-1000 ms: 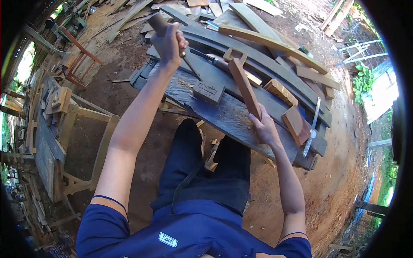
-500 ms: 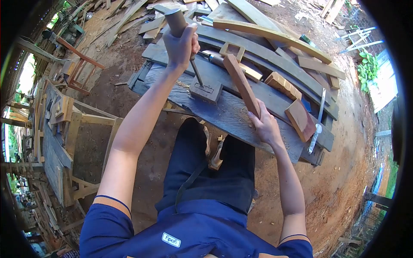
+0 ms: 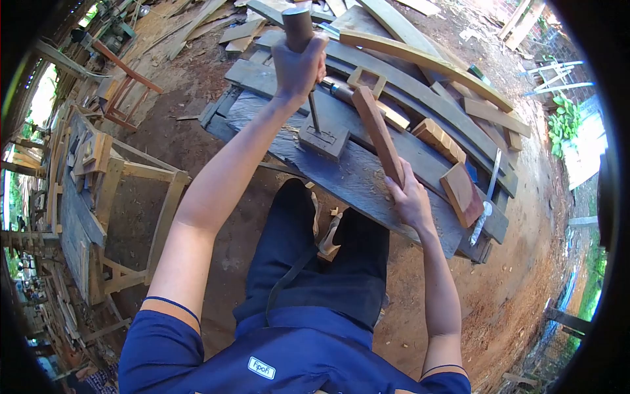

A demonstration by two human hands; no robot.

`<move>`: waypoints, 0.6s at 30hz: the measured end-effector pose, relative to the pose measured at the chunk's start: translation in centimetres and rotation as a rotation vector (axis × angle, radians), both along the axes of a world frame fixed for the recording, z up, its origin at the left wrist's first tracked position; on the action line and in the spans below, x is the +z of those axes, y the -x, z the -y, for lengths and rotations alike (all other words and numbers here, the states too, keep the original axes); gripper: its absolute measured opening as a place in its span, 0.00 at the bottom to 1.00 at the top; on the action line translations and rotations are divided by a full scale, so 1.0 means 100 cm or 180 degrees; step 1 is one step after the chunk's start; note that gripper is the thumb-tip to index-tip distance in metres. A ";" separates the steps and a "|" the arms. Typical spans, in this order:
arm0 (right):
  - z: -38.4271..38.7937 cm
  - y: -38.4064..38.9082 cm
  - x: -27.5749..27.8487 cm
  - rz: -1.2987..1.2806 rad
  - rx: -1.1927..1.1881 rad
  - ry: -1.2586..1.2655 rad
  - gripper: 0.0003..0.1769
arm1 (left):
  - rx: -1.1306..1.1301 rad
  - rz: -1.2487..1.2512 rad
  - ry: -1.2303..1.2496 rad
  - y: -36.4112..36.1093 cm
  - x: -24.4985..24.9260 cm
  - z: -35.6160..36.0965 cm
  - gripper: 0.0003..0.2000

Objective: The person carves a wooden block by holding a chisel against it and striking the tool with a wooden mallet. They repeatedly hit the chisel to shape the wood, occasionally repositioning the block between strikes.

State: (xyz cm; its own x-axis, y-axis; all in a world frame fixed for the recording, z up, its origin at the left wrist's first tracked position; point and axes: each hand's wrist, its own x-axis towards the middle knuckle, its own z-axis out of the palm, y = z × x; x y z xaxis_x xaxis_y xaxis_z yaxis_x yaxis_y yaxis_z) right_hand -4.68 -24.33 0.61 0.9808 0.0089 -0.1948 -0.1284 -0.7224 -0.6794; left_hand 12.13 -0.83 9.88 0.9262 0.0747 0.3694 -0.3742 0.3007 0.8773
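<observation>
My left hand [image 3: 300, 69] is wrapped round the thick handle of a chisel [image 3: 298, 31]. The chisel stands nearly upright, its blade tip on the top face of a small wooden block [image 3: 324, 142] that bears cut marks. In my right hand [image 3: 411, 198] is the near end of a reddish-brown wooden bar [image 3: 375, 125], gripped with fingers closed. The bar's far end points up and away, to the right of the chisel and apart from it. The block rests on the dark plank bench [image 3: 341, 177], where wood shavings lie about.
On the bench lie a small square wooden frame [image 3: 367, 80], a ridged wood block [image 3: 440, 139], a brown block [image 3: 462, 194] and a long metal tool [image 3: 491, 190] at the right. Long boards [image 3: 426, 59] pile up behind. A wooden workbench [image 3: 85, 210] stands at left.
The bench and both hands sit slightly further right in view, as the camera has shifted a little. The chisel tip stays on the block, and both grips look the same.
</observation>
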 end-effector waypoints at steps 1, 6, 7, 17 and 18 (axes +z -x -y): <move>-0.003 -0.001 0.001 0.0005 0.0019 -0.0014 0.30 | -0.0030 -0.0029 0.0044 -0.001 0.000 0.000 0.08; -0.002 0.001 0.001 0.0012 -0.0073 -0.0036 0.31 | -0.0061 0.0001 0.0011 -0.002 0.000 -0.001 0.08; -0.001 -0.001 0.003 0.0061 -0.0078 -0.0006 0.31 | -0.0013 0.0021 -0.0063 -0.001 0.000 0.002 0.07; -0.022 -0.022 0.140 0.1007 -0.0209 -0.1511 0.23 | 0.0208 0.0128 -0.0831 -0.005 -0.010 0.018 0.08; -0.031 -0.029 0.162 0.1622 -0.0184 -0.1749 0.20 | 0.0335 0.0222 -0.1003 -0.008 -0.015 0.019 0.08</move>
